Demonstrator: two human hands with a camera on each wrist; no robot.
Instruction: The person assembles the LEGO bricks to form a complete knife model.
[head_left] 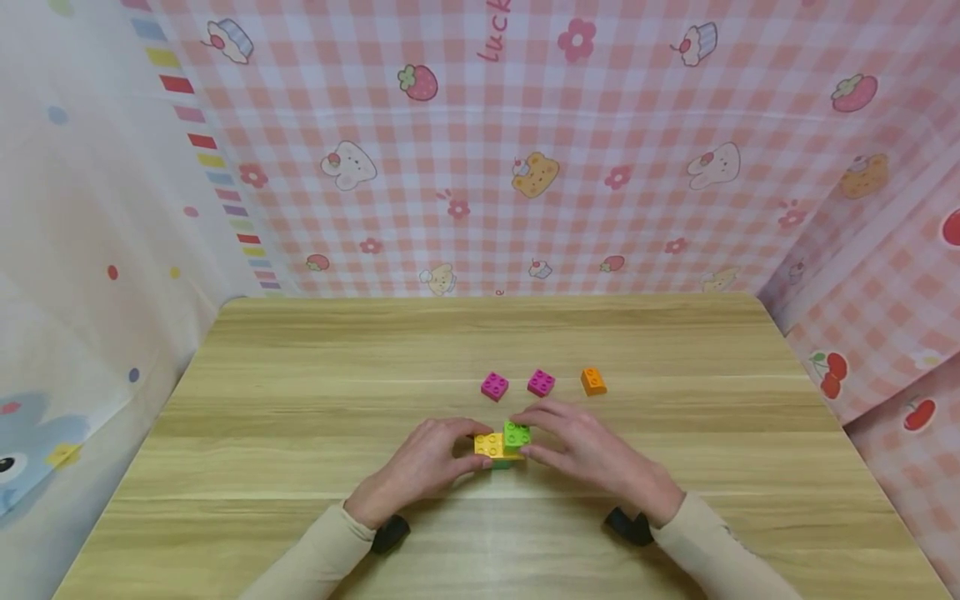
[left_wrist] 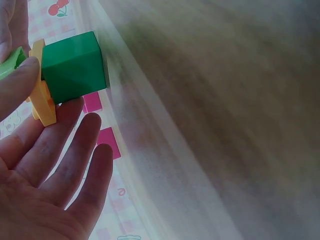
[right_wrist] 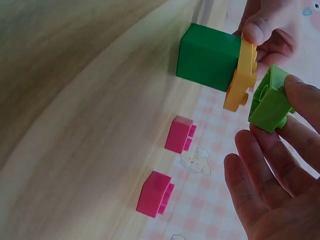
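Observation:
My left hand pinches a flat yellow building brick between thumb and fingers. This yellow brick sits on top of a dark green block, which stands on the table. Between the thumb and fingers of my right hand is a light green brick, its studs facing up. The right wrist view shows a narrow gap between the light green brick and the yellow brick's studs, with the light green one slightly tilted. Seen from the head, it lies over the yellow brick's right end.
Two magenta bricks lie on the wooden table beyond the hands. To their right is an orange brick with a sloped end. A pink checked cloth hangs behind the table's far edge.

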